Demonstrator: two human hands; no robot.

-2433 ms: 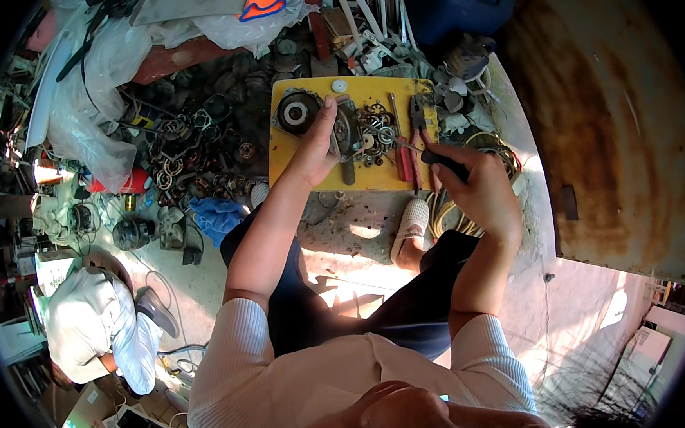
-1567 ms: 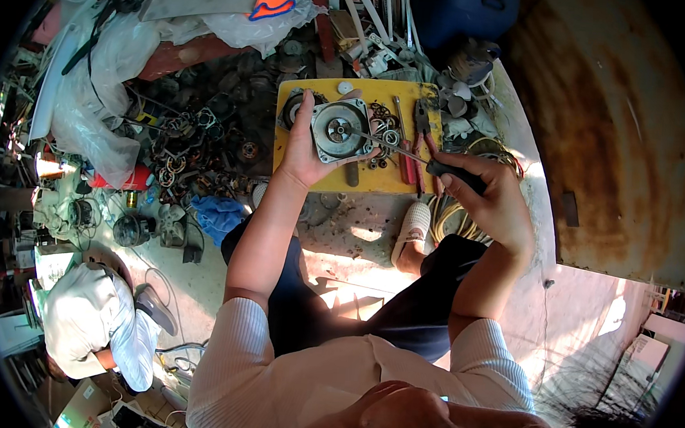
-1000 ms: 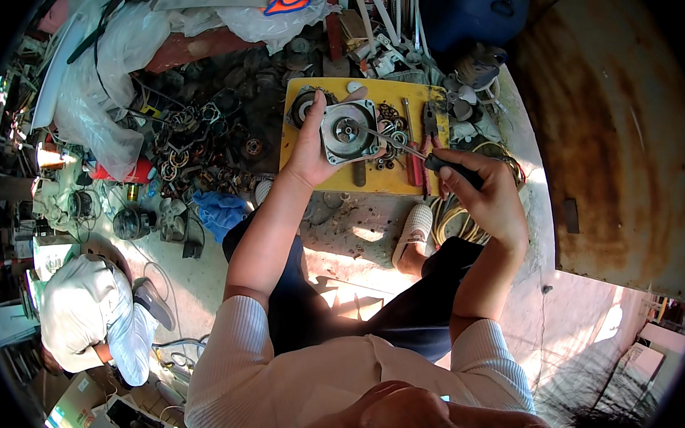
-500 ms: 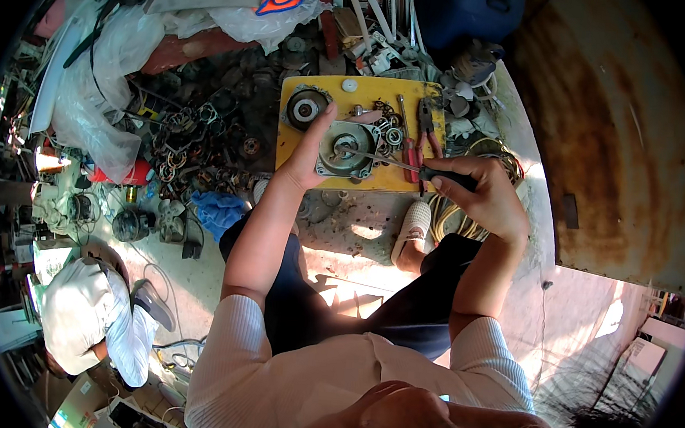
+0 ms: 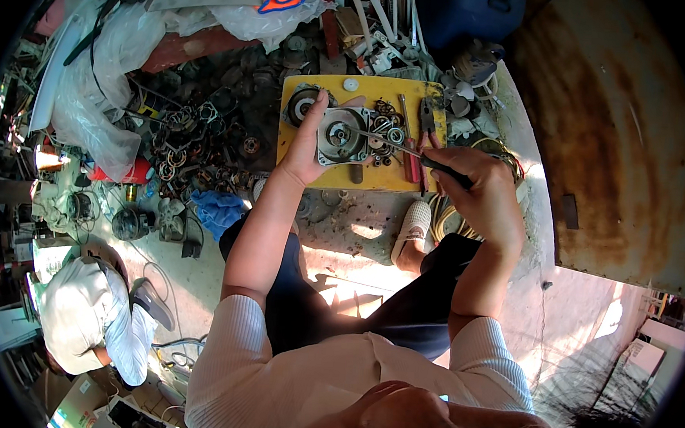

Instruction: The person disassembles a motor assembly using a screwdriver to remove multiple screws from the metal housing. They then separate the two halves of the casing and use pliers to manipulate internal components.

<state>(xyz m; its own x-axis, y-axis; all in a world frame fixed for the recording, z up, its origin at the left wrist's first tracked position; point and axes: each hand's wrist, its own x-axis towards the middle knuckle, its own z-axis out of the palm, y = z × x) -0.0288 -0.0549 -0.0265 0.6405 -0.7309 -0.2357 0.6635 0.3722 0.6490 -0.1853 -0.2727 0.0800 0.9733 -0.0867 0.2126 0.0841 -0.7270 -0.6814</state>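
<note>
My left hand (image 5: 307,151) grips a round metal housing cover (image 5: 352,150) with a squarish flange, its hollow side facing up. The thumb lies along the left edge; some of the fingers are hidden under the cover. In my right hand (image 5: 482,183) is a screwdriver (image 5: 448,172) with a dark handle. Its thin shaft slants left into the cover, near the ring at the centre; whether the tip touches it I cannot tell. Below both hands is a yellow board (image 5: 294,173). A second round housing (image 5: 300,105) sits on it, beyond my left thumb.
Rings and washers (image 5: 387,123), pliers (image 5: 427,119) and a red-handled screwdriver (image 5: 412,167) lie on the board's right part. Dark metal parts (image 5: 186,134) are heaped at left. Coiled cable (image 5: 446,220) lies by my foot. Another person (image 5: 89,316) crouches at lower left.
The cover in my left hand has risen slightly and tilted, uncovering a dark piece on the board below it. The screwdriver shaft has shifted with it and now slopes more steeply.
</note>
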